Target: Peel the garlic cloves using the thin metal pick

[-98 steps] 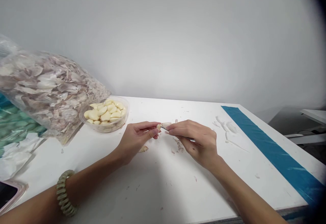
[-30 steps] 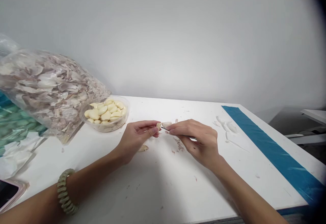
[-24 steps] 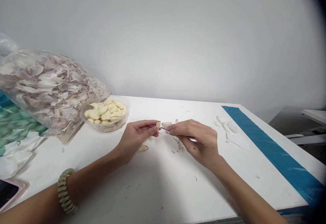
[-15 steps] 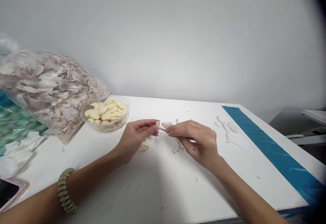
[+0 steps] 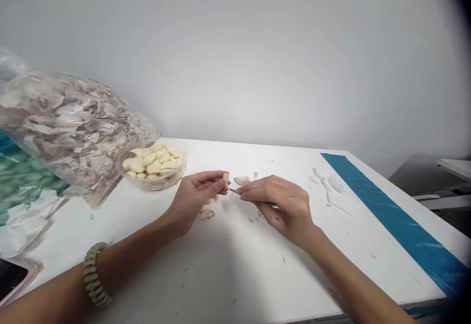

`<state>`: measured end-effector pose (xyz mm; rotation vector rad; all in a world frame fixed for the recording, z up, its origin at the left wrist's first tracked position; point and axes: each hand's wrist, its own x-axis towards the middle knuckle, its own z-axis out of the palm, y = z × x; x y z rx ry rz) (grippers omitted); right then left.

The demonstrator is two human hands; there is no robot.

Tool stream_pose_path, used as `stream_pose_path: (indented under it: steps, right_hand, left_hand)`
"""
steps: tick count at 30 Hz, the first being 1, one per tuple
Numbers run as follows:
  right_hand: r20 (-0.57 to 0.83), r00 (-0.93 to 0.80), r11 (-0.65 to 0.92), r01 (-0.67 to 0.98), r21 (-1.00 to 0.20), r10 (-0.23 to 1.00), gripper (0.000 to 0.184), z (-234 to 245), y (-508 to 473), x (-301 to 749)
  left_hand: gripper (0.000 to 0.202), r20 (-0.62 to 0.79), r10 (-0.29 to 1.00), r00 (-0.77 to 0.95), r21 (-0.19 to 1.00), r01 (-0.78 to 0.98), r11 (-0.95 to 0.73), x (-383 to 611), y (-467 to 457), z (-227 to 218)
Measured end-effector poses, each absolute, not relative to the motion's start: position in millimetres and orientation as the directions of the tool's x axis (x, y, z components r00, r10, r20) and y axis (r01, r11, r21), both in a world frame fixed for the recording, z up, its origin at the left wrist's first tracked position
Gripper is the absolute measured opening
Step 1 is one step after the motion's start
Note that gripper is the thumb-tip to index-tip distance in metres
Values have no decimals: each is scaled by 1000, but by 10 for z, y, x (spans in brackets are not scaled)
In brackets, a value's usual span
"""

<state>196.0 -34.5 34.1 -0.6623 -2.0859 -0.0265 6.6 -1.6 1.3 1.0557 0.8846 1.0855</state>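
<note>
Garlic clove [image 5: 225, 177] in left hand [image 5: 196, 194], apparently one knife [image 5: 233, 191] in right hand [image 5: 280, 207].

A food prep room (white table [image 5: 368, 265], bagged garlic skins [image 5: 73, 132])

Garlic clove [image 5: 225, 177] upright (tip showing), small knife [image 5: 234, 191] beside.

Plain pale grey wall [image 5: 235, 54] behind a white table [image 5: 228, 284] with a blue strip [image 5: 401, 221], another white surface [image 5: 456, 167] off right
</note>
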Motion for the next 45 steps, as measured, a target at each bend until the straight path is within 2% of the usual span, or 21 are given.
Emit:
stream_pose_path:
  steps: [30, 45]
  right_hand:
    - [749, -499, 878, 417, -233, 436, 31, 304, -346, 1931]
    - [669, -586, 884, 383, -268, 456, 28, 285, -359, 1915]
  left_hand:
    - [30, -81, 973, 218, 948, -284, 143, 59, -22, 33]
    - [33, -141, 971, 195, 926, -321, 199, 63, -11, 94]
